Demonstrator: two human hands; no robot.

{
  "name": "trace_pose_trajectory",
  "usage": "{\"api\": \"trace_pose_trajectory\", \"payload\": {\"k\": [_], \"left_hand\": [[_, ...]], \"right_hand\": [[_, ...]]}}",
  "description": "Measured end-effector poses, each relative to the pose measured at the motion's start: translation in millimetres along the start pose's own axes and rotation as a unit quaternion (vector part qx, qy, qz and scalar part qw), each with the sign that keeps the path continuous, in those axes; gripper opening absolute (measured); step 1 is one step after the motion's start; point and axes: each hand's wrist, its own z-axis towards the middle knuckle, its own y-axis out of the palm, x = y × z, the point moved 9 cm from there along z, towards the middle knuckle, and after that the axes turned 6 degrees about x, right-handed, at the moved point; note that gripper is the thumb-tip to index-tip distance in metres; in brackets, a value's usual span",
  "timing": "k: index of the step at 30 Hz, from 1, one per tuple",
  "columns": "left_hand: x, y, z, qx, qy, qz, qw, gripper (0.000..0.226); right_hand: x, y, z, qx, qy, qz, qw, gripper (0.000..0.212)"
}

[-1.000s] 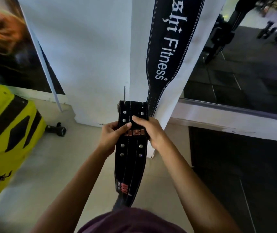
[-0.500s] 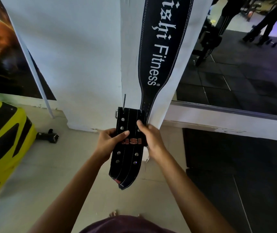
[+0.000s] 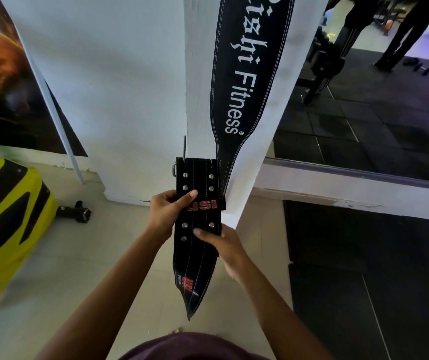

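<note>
- i count two belts: one belt (image 3: 197, 255) in the hands, black with pale stitching, and a second belt (image 3: 244, 74) hanging flat on the white pillar (image 3: 130, 100) behind it, lettered "fitness".
- the held belt hangs upright in front of the pillar's corner, above the floor (image 3: 78, 268). its buckle (image 3: 174, 168) is at the top and its pointed tip is at the bottom.
- two hands are on it. the left hand (image 3: 166, 213) grips the left edge with its thumb laid across the front onto the "usi" loop (image 3: 208, 205).
- the right hand (image 3: 225, 246) holds the right edge lower down, with its thumb pressed on the front.
- seven rivets show on the held belt: four above the loop and three below. the spot where an eighth might sit is under the right thumb.
- one prong (image 3: 184, 149) sticks up from the buckle.
- the fingers of both hands are behind the belt, so i can't see how they curl.
- the second belt's upper lettering is cut off by the top edge, and its lower end passes behind the held belt.
- one yellow shape (image 3: 5, 216) at the floor's left edge is only partly in view, and i can't tell what it is.
- one small dark object (image 3: 74, 211) lies on the floor by the pillar's foot, too blurred to name.
</note>
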Motion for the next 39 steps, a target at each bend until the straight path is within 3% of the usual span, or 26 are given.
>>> {"api": "trace_pose_trajectory", "payload": {"k": [6, 12, 19, 24, 27, 32, 36, 39], "left_hand": [[-11.1, 4.5, -5.8, -0.021, -0.011, 0.012, 1.000, 0.025], [-12.8, 15.3, -17.2, -0.049, -0.008, 0.011, 0.999, 0.029], [-14.7, 7.0, -22.2, -0.038, 0.004, 0.014, 0.999, 0.013], [-15.9, 9.5, -14.7, -0.056, -0.035, 0.077, 0.995, 0.038], [3.3, 14.5, 4.0, -0.053, -0.091, 0.059, 0.993, 0.025], [22.9, 35.0, 12.6, -0.150, -0.067, 0.127, 0.978, 0.032], [-24.4, 29.1, -13.1, -0.229, -0.090, 0.107, 0.963, 0.046], [-70.2, 18.6, -37.2, -0.242, -0.087, 0.162, 0.953, 0.040]], "right_hand": [[-22.3, -12.5, 9.2, 0.041, -0.020, 0.060, 0.997, 0.044], [-63.4, -29.5, 26.2, 0.095, -0.063, 0.073, 0.991, 0.031], [-53.2, -11.7, 15.6, -0.046, -0.055, 0.044, 0.996, 0.039], [-44.3, -19.9, 12.8, 0.003, -0.069, 0.037, 0.997, 0.045], [-42.3, -18.2, 9.7, 0.019, -0.076, 0.039, 0.996, 0.046], [-49.7, -22.7, 7.1, 0.050, -0.091, 0.040, 0.994, 0.044], [-68.6, -38.7, 3.1, 0.081, -0.109, 0.068, 0.988, 0.036], [-78.0, -49.3, 2.2, 0.096, -0.118, 0.087, 0.985, 0.032]]}}
